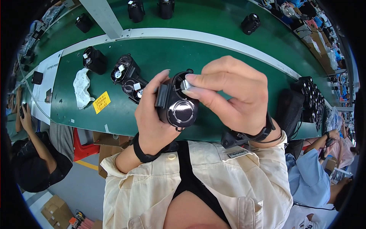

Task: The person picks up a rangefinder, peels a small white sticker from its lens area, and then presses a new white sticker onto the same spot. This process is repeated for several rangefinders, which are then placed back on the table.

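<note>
My left hand (150,118) is wrapped round a black twin-barrelled device (164,114), which looks like binoculars, and holds it up above the green table. One round end (182,112) is glossy with a bright ring and faces me. At the other round opening (178,81), my right hand (238,95) pinches a small pale grey piece (186,84) between thumb and forefinger. What that piece is cannot be made out. Behind my left hand lie similar black devices (127,70) with white stickers on their round ends.
Another black device (95,61) stands near a crumpled white cloth (81,87) and a yellow note (101,102). A black case (288,108) and several stacked black devices (310,99) are at the right. A white rail (190,35) crosses the table's far side. People work on both sides.
</note>
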A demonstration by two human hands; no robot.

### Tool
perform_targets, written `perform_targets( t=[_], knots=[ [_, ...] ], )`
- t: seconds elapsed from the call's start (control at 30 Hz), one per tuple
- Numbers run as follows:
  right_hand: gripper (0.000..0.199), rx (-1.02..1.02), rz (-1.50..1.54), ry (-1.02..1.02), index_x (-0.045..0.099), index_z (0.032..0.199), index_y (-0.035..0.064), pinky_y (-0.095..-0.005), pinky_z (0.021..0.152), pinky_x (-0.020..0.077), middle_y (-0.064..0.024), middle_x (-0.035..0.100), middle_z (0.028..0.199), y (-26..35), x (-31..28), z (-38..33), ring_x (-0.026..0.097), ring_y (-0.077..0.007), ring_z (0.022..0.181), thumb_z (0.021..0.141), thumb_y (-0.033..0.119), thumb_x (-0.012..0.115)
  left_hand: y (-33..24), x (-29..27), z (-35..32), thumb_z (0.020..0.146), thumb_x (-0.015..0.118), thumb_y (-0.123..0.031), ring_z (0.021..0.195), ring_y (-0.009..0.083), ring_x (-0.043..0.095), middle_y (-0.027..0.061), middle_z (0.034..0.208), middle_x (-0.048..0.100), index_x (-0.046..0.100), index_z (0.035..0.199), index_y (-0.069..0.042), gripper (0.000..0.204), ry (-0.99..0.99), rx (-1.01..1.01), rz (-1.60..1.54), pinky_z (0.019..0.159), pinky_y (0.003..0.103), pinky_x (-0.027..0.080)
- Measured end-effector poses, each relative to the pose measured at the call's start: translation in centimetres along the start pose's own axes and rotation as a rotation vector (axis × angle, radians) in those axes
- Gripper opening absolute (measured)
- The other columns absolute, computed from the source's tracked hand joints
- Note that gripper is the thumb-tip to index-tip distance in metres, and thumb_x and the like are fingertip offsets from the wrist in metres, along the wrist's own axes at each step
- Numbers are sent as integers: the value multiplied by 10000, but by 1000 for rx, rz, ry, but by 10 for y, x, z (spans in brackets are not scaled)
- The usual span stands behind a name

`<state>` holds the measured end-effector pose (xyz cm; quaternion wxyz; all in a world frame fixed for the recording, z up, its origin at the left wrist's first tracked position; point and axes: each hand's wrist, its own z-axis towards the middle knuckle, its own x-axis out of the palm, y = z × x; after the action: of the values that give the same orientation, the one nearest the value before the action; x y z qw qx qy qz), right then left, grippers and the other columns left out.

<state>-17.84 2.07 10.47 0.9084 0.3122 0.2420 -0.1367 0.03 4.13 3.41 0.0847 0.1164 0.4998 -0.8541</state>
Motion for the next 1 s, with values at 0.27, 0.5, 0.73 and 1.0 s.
perform_targets(
  t=[0.27, 0.5, 0.73, 1.0],
  knots=[
    [207, 491, 564, 192, 681, 898, 31, -316, 841, 468, -122, 576, 1123, -16, -5, 2, 592, -178, 921, 719, -41, 756, 3, 1, 2, 648, 862, -91, 1012, 215, 623, 144, 1130, 615, 440, 1316, -1, 796, -53, 171, 181, 879, 307, 494],
    [173, 513, 1202, 121, 631, 948, 35, -410, 994, 442, -171, 485, 1284, -27, 19, -6, 529, -308, 1200, 801, -50, 667, 5, 5, 5, 664, 838, -81, 1011, 256, 623, 161, 1149, 610, 447, 1301, 5, 752, -121, 206, 179, 867, 333, 499],
    [147, 662, 1282, 23, 614, 973, 37, -433, 995, 451, -166, 459, 1309, -11, 23, -10, 516, -329, 1216, 846, -34, 637, 3, 7, 11, 653, 817, -87, 986, 303, 623, 166, 1141, 609, 464, 1274, 1, 720, -140, 245, 124, 848, 364, 499],
    [167, 362, 1091, -146, 596, 1028, 49, -438, 1011, 430, -160, 442, 1325, -15, 49, -25, 512, -341, 1213, 872, -9, 616, 7, 9, 5, 663, 821, -95, 986, 302, 622, 177, 1181, 579, 454, 1283, -1, 727, -193, 176, 166, 870, 370, 489]
  ],
)
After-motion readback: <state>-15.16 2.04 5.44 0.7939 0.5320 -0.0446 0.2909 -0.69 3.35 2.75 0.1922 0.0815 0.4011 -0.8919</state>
